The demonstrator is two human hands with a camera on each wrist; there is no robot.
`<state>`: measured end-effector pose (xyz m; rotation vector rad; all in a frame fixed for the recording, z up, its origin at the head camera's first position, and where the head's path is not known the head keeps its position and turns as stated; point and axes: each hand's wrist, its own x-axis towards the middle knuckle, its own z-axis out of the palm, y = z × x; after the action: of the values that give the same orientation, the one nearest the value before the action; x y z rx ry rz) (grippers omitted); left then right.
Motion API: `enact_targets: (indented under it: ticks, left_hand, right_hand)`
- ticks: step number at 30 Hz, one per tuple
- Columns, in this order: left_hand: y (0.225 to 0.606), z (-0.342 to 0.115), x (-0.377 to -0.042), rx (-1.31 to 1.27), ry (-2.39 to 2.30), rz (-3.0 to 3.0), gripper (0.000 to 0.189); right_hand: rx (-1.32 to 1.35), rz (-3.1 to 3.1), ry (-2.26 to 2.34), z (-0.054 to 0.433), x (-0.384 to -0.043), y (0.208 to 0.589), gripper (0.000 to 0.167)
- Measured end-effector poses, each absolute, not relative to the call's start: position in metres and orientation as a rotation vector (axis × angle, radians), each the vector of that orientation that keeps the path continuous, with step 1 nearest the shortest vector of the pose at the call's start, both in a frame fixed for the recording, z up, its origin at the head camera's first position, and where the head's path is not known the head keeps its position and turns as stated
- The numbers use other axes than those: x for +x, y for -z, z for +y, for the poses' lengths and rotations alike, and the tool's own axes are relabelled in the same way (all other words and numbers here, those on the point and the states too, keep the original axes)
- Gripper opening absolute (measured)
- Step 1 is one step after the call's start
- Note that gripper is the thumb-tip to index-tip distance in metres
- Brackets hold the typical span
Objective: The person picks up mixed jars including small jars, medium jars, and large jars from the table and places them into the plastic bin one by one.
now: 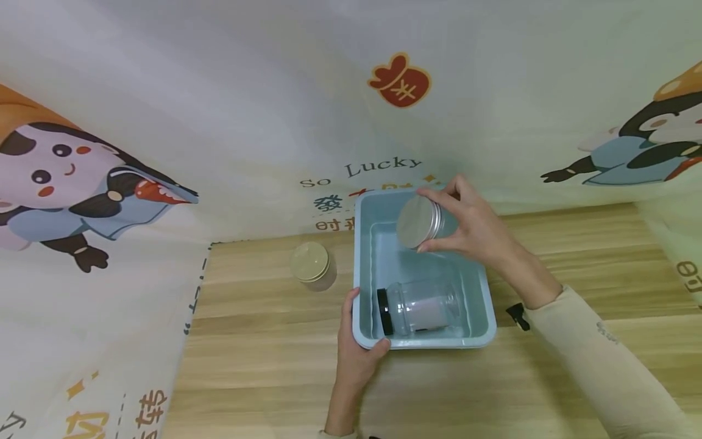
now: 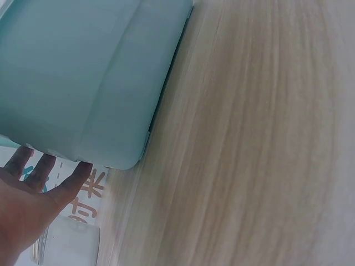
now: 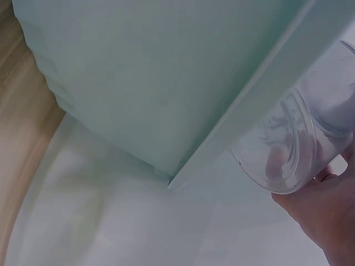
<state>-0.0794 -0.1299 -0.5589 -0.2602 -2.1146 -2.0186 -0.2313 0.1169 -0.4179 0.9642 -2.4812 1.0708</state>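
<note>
My right hand (image 1: 474, 228) grips a clear jar with a silver lid (image 1: 415, 222), thumb and fingers on opposite sides, over the back part of a light blue plastic basin (image 1: 363, 244). The right wrist view shows the see-through base of this jar (image 3: 277, 149) beside the basin's wall. Inside the basin, a larger clear jar with a black lid (image 1: 425, 306) lies on its side along the front. My left hand (image 1: 356, 360) holds the basin's front left corner, thumb at the front rim and fingers (image 2: 69, 180) against the left outer wall.
A jar with a gold lid (image 1: 311, 265) stands upright on the wood-grain table (image 1: 263, 341), left of the basin. A small black clip (image 1: 518, 316) is right of the basin, near the right sleeve. Printed white cloth (image 1: 274, 91) hangs behind the table and along both sides.
</note>
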Motion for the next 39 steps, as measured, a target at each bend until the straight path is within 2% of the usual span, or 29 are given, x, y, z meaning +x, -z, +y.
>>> enact_targets:
  ticks: [39]
  left_hand:
    - [0.558, -0.127, -0.078, -0.294, 2.02, -2.072, 0.101]
  right_hand:
    - [1.201, -2.552, -0.855, 0.095, -0.241, 0.432, 0.092]
